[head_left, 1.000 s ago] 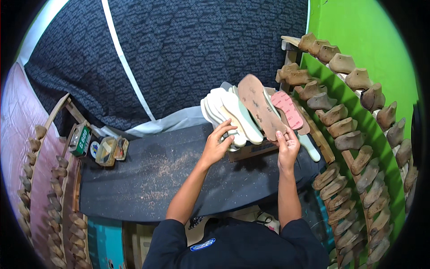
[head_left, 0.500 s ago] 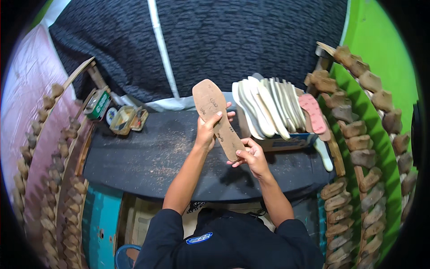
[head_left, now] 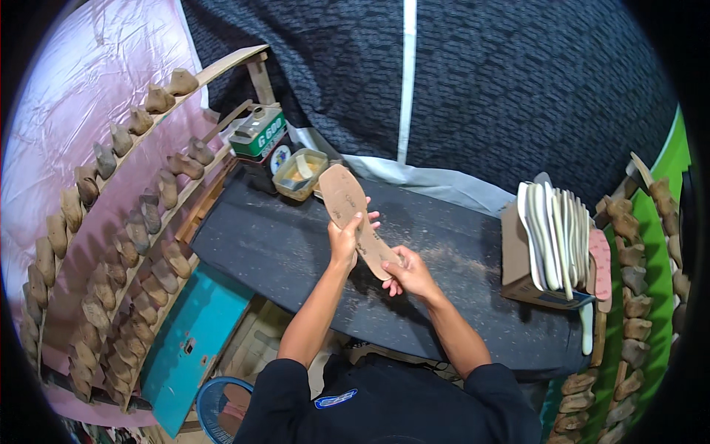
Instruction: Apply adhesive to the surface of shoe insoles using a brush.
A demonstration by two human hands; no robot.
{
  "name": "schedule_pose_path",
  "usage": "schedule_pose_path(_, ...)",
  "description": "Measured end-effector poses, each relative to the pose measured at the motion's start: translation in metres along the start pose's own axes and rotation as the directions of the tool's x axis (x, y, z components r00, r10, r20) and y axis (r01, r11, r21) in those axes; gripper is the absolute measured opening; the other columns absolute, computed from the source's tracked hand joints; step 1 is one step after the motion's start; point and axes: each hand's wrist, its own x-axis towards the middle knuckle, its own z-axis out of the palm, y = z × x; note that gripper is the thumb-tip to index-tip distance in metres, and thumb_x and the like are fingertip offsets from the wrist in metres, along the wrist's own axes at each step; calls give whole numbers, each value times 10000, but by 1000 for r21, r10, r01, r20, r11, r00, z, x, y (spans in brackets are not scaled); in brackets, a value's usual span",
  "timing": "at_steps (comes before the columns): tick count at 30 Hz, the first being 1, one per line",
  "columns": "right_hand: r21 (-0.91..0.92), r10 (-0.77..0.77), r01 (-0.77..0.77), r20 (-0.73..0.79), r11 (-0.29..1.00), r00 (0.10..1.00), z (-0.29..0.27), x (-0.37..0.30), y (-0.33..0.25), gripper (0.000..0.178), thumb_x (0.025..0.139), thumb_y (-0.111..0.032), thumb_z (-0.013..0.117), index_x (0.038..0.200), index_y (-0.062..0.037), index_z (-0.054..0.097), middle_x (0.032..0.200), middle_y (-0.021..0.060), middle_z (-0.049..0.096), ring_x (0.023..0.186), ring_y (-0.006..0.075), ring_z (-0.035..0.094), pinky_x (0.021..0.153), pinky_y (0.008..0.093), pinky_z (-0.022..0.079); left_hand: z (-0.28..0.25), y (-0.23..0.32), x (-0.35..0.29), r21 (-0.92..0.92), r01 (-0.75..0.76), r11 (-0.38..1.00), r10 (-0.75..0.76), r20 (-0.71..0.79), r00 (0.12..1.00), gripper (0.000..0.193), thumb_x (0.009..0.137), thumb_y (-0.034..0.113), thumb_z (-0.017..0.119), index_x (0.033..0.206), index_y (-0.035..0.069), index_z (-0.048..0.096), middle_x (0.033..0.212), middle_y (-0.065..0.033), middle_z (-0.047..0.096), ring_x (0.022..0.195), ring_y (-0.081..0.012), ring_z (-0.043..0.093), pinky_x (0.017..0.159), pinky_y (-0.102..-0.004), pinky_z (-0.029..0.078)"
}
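Note:
A brown shoe insole (head_left: 345, 198) with dark handwritten marks is held tilted above the dark work table, its wide toe end up and to the left. Around its middle my left hand (head_left: 347, 235) is closed, thumb on the upper face and fingers behind. My right hand (head_left: 410, 274) pinches the narrow heel end, thumb on top and fingers underneath. Neither hand touches the table (head_left: 296, 259).
At the right end stands a cardboard box (head_left: 521, 259) packed with upright white soles (head_left: 549, 237), a pink insole (head_left: 600, 255) beside it. Back left are a green-and-black metal can (head_left: 259, 140) and a plastic tub (head_left: 302, 186). Racks of wooden shoe lasts (head_left: 137, 229) flank both sides.
The view has swung left, so the can, tub and left rack show larger and the box of soles sits farther right. Both hands keep their hold on the insole.

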Motion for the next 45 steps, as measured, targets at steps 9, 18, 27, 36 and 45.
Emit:
schedule_pose_path(9,-68,84,-75,151,995,985,107,110,4,275,973,-201,592,1142,-20,473,658,109,647,420,115,569,348,233,406,-127,57,53,-125,-25,992,15,-79,997,514,1038,438,361,1302,20,500,1205,-147,633,863,-185,631,677,-341,566)
schedule_pose_path(18,-396,-491,381,-225,835,842,80,206,40,358,876,-115,675,1189,-38,520,903,90,659,723,173,660,588,311,524,-185,77,91,-398,73,914,-91,-26,995,517,1037,432,388,1308,-1,469,1149,-132,637,740,-167,553,604,-304,502)
schedule_pose_path(27,-958,-558,233,103,167,823,40,257,0,726,717,5,728,1360,-261,521,1488,139,360,1207,377,493,967,431,488,-187,79,86,-193,320,927,-316,51,947,485,1041,407,379,1352,40,442,1156,-159,642,769,-169,594,624,-315,543)
schedule_pose_path(36,-916,-657,390,239,92,715,34,280,0,404,804,-2,667,1178,-154,639,1415,151,471,1102,362,571,898,416,513,-194,63,103,-174,416,893,-399,123,909,469,1047,393,367,1353,48,456,1170,-144,640,827,-175,629,660,-329,567)
schedule_pose_path(45,-687,-770,499,-139,528,623,42,273,-11,251,832,147,558,1010,-17,621,1265,120,610,1114,240,621,780,304,548,-187,52,117,-121,446,887,-429,144,892,484,1042,403,376,1345,35,461,1195,-139,630,871,-186,639,695,-332,570)
